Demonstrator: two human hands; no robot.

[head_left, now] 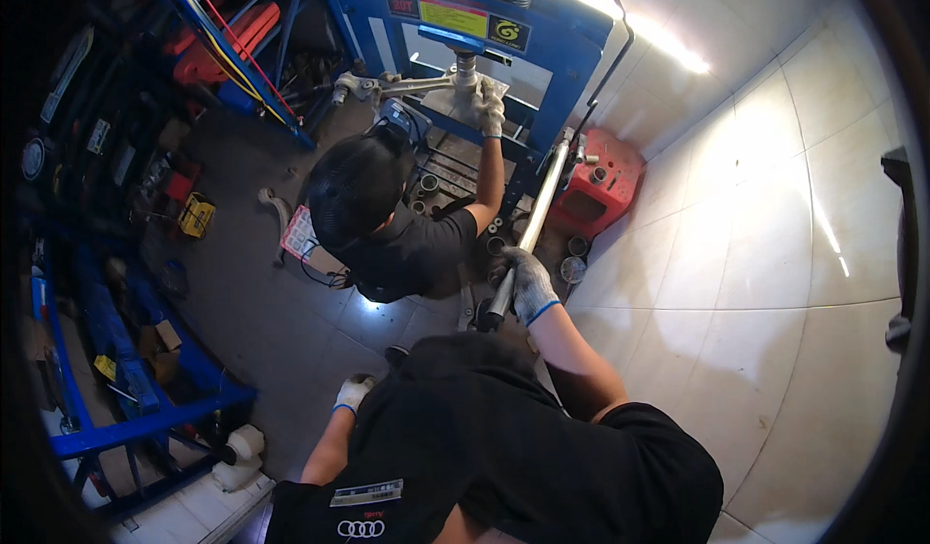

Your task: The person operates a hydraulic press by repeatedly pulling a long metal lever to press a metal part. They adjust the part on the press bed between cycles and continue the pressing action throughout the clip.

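Observation:
My right hand (530, 284), in a grey work glove with a blue cuff, is wrapped round the lower part of a long silver metal pipe (545, 195). The pipe slants up to the right side of a blue shop press (572, 69). My left hand (356, 392), in a white glove, is low beside my body; its fingers are mostly hidden. Ahead of me a crouching person (363, 195) in black steadies a metal control arm (426, 86) under the press ram (466, 63) with a gloved hand (491, 108).
A red plastic stool (605, 190) stands between the press and the tiled wall (736, 224). Metal sleeves (429, 184) lie around the press base. Another curved metal arm (276, 210) is on the floor. At left is a blue metal frame (145, 428); hoses (232, 50) hang at upper left.

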